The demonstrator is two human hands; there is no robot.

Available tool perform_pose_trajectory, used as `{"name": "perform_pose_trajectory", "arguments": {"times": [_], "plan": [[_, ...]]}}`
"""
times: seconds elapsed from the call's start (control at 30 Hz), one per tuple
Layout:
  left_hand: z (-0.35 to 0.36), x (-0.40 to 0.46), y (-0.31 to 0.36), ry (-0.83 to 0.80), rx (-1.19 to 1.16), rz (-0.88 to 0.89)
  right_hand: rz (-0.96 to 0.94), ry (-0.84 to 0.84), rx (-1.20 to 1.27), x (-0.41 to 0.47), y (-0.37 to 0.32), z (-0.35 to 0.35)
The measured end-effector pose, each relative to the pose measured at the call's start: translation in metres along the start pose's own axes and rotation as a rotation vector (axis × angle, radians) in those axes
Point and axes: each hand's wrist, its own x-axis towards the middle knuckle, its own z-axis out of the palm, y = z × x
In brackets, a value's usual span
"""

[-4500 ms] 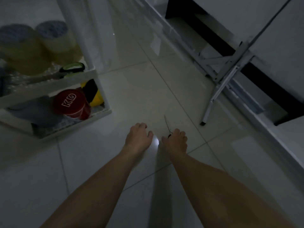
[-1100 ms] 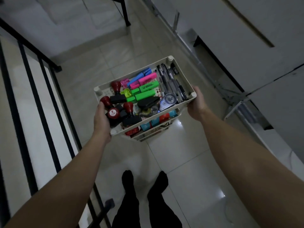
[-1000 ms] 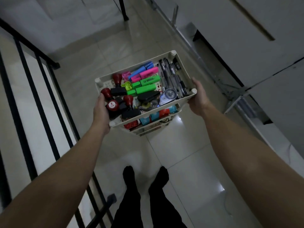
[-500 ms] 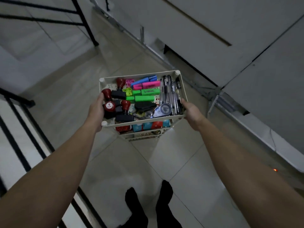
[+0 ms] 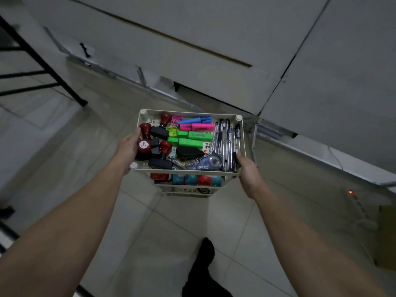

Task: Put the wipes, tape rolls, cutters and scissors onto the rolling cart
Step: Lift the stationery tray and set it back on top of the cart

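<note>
A white rolling cart [image 5: 190, 112] stands on the tiled floor in front of me, seen from above. Its top tray holds red-knobbed stamps [image 5: 145, 144], green, pink and blue highlighters [image 5: 194, 136], several pens [image 5: 227, 142] and a correction tape [image 5: 211, 163]. Lower shelves show only as a strip with red and teal boxes [image 5: 192, 180]. My left hand [image 5: 126, 150] grips the tray's left rim. My right hand [image 5: 246, 172] grips its near right corner. No wipes, tape rolls, cutters or scissors are visible from this angle.
White folding tables [image 5: 214, 50] with metal legs run along the far and right side. A black railing [image 5: 40, 65] stands at the upper left. A power strip with a red light [image 5: 350, 192] lies at the right. My dark-trousered leg [image 5: 203, 269] stands below the cart.
4.5 s ago my hands were at scissors on the floor beside the cart. Since about a second ago both hands hold the cart's top rim, and cart and view have swung away from the railing.
</note>
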Motion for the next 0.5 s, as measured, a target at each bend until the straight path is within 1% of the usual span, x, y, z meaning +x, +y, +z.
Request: {"name": "perform_pose_trajectory", "arguments": {"times": [0.13, 0.2, 0.27, 0.4, 0.5], "plan": [[0.008, 0.023, 0.03, -0.021, 0.104, -0.035, 0.011, 0.049, 0.05, 0.004, -0.006, 0.008], [0.005, 0.029, 0.04, -0.099, 0.128, -0.121, 0.012, 0.08, 0.078, -0.001, -0.012, 0.017], [0.003, 0.03, 0.044, -0.118, 0.135, -0.194, 0.026, 0.106, 0.102, -0.007, -0.019, 0.029], [-0.003, 0.033, 0.043, -0.02, 0.116, -0.141, 0.112, 0.073, 0.033, -0.001, -0.026, 0.043], [-0.009, 0.047, 0.044, -0.029, 0.089, -0.121, 0.186, 0.038, -0.029, 0.006, -0.045, 0.044]]}}
